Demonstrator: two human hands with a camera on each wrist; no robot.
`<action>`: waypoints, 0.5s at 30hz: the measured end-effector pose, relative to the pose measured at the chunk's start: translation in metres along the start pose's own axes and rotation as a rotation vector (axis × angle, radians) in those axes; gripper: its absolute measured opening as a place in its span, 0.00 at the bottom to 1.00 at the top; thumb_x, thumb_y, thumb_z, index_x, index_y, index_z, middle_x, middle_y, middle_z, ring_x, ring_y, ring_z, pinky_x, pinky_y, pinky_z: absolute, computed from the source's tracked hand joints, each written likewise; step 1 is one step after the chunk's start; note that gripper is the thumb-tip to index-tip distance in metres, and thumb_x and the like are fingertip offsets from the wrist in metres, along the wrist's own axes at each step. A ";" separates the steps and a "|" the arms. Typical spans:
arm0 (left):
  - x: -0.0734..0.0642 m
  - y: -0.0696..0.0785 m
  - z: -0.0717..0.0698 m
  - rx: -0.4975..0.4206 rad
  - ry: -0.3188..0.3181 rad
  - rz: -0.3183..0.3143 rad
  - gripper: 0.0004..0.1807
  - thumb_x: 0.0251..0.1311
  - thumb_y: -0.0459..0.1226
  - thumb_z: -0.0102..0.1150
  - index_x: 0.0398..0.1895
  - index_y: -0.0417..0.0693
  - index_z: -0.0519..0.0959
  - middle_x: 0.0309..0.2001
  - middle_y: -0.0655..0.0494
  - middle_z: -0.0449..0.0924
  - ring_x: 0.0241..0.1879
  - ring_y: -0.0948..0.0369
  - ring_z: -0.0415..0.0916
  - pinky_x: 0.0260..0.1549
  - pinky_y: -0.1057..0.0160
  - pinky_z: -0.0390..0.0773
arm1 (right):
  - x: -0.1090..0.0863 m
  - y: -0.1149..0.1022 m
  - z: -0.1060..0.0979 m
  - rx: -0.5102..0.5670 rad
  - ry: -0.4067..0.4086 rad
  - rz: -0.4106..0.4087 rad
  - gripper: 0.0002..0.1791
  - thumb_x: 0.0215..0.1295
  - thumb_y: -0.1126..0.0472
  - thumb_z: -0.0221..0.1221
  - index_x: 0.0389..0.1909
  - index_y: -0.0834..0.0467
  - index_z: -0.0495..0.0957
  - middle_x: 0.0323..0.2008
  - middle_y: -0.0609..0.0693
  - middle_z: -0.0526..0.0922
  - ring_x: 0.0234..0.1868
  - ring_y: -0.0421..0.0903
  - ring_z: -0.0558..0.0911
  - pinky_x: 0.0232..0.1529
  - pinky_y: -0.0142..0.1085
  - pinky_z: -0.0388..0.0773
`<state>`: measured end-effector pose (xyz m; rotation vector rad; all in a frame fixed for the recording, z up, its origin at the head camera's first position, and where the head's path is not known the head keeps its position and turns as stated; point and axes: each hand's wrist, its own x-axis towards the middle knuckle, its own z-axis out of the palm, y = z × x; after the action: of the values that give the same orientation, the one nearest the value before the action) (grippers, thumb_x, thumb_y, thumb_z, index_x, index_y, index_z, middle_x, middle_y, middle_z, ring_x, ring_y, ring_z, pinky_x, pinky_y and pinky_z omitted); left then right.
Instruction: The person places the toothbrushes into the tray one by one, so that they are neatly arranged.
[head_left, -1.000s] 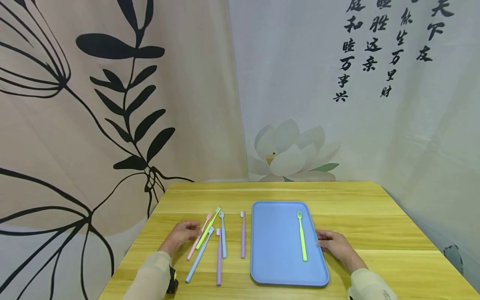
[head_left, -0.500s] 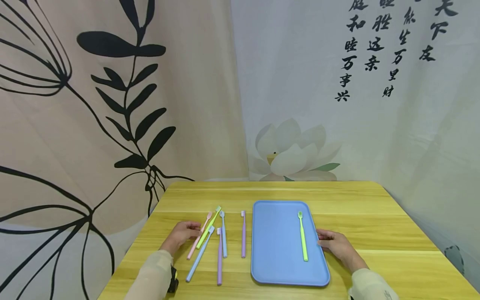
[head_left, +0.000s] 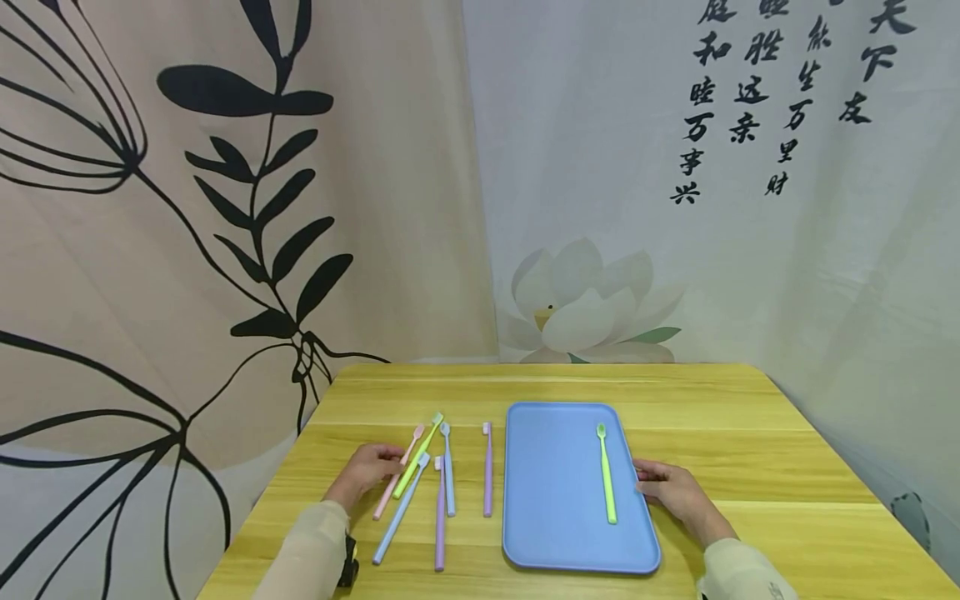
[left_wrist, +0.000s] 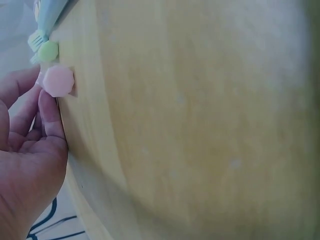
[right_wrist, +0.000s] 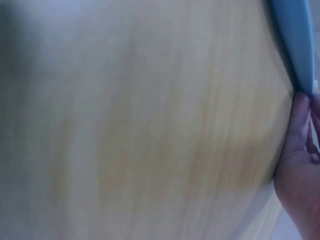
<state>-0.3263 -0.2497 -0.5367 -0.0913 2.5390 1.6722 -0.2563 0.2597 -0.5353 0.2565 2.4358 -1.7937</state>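
Observation:
My left hand (head_left: 367, 469) pinches the pink toothbrush (head_left: 387, 495) between thumb and fingers, at the left of the group. In the left wrist view the round end of the pink toothbrush (left_wrist: 59, 81) faces the camera between the fingertips. A green toothbrush (head_left: 409, 472) lies close against it on the right. My right hand (head_left: 678, 493) holds the right rim of the blue tray (head_left: 555, 492). The right wrist view shows thumb and fingers on either side of the tray's edge (right_wrist: 296, 45). On the tray lies one green toothbrush (head_left: 606, 479), head pointing away.
Right of the pinched toothbrush lie two light blue toothbrushes, one slanted (head_left: 400, 512) and one nearly straight (head_left: 449, 475). A purple toothbrush (head_left: 439, 525) lies beside them. Another purple toothbrush (head_left: 487, 475) lies alone near the tray. All rest on the wooden table (head_left: 750, 433).

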 end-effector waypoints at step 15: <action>-0.004 0.007 0.003 0.048 0.010 -0.012 0.12 0.59 0.24 0.62 0.47 0.27 0.80 0.39 0.43 0.81 0.35 0.55 0.78 0.34 0.59 0.81 | 0.003 0.004 0.000 0.008 0.011 0.011 0.27 0.64 0.72 0.61 0.64 0.73 0.70 0.53 0.64 0.78 0.50 0.50 0.79 0.48 0.41 0.81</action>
<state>-0.3233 -0.2442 -0.5310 -0.1109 2.5791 1.6094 -0.2589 0.2609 -0.5393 0.2806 2.4304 -1.8032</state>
